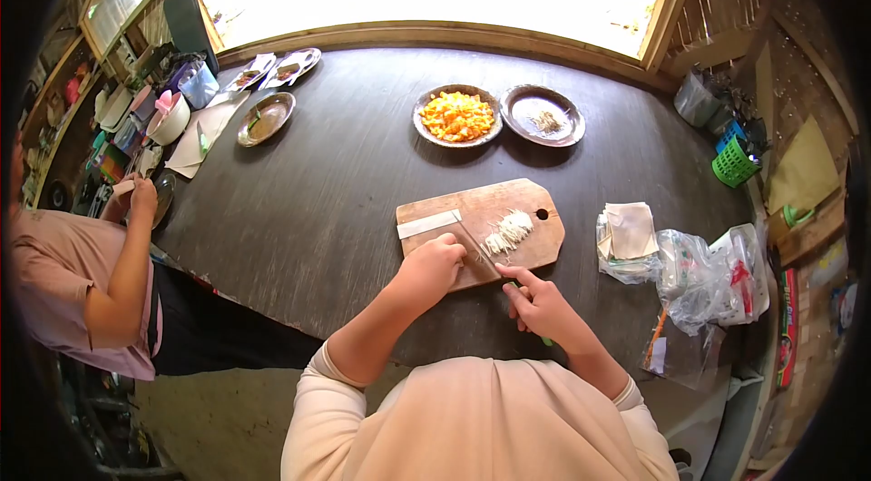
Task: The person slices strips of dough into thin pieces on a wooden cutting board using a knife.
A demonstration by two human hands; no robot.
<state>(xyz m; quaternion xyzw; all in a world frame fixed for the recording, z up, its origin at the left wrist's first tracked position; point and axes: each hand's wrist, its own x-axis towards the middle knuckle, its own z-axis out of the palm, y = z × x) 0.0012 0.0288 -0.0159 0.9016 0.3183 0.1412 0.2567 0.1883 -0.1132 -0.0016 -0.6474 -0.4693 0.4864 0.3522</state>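
Observation:
A wooden cutting board point(535, 195) with a hole at one end lies on the dark table before me. My right hand point(537, 304) grips a knife point(479, 245) by its green handle, the blade slanting across the board. My left hand point(430, 269) is closed, its curled fingers resting on the board beside the blade; whatever lies under them is hidden. Just beyond those fingers is a flat white strip point(429, 224). Thin white shreds point(508, 230) form a small pile on the blade's other side.
A bowl point(419, 129) of diced orange pieces and a plate point(577, 129) with some shreds stand beyond the board. Square sheets point(630, 229) and plastic bags point(699, 277) lie right. Another person point(86, 286) works at left, near a small plate point(288, 103). A green basket point(735, 163) stands far right.

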